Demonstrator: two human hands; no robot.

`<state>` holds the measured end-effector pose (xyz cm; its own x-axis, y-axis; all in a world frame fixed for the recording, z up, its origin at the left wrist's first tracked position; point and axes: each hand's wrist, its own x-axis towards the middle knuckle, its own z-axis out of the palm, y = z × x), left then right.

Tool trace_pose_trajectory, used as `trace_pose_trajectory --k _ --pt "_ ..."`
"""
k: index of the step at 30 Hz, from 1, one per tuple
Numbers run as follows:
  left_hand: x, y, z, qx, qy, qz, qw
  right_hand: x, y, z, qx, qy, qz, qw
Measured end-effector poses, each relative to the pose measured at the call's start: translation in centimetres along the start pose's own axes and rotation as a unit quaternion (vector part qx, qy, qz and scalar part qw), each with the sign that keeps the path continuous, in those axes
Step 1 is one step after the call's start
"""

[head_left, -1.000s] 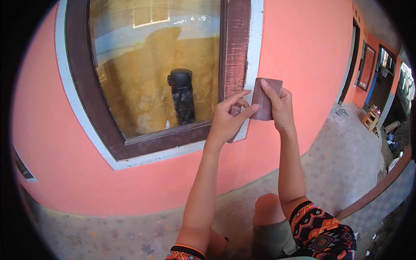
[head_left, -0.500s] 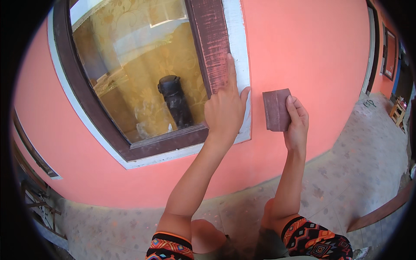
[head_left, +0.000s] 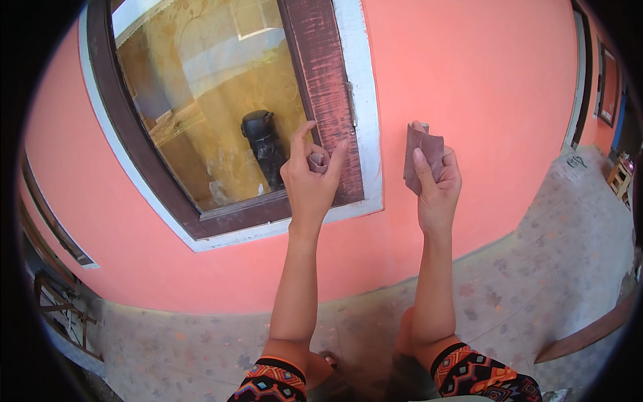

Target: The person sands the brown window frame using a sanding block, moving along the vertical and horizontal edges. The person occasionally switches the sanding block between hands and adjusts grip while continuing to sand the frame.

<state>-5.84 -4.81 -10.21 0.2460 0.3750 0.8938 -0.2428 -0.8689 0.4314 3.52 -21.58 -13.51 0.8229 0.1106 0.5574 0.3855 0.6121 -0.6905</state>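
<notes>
My right hand grips a folded brown piece of sandpaper, thumb on its near face and a fingertip showing above its top edge. A small rolled piece of sandpaper sits in my left hand, held by the curled lower fingers, while thumb and index finger stand apart. Behind that hand is the dark brown window frame, its right side scuffed with reddish streaks. My left hand is in front of the lower right corner of the frame; whether it touches the wood I cannot tell.
A pale trim edges the window, set in a pink wall. Behind the glass stand a black cylindrical object and a yellow patterned curtain. Patterned floor runs below. A wooden rack stands far left.
My left hand has come down and left off the frame's edge, turning so the sandpaper roll shows. My right hand has shifted slightly left, its thumb now across the sandpaper's face.
</notes>
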Motion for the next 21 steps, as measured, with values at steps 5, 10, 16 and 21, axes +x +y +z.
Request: trace_pose_trajectory --k 5,10,16,21 --pt "-1.0 -2.4 -0.4 -0.012 -0.147 -0.042 0.988 -1.3 2.4 1.2 -0.158 -0.089 -0.177 0.967" --pt "-0.9 -4.4 -0.3 -0.095 -0.170 -0.085 0.977 0.8 3.2 5.1 -0.323 -0.089 -0.396 0.855" --pt "-0.9 -5.9 -0.6 -0.145 -0.176 -0.071 0.971 5.4 4.0 8.0 -0.413 -0.131 -0.437 0.788" --pt "-1.0 -6.2 -0.4 -0.147 -0.159 -0.075 0.973 4.4 5.7 7.6 -0.440 -0.138 -0.486 0.743"
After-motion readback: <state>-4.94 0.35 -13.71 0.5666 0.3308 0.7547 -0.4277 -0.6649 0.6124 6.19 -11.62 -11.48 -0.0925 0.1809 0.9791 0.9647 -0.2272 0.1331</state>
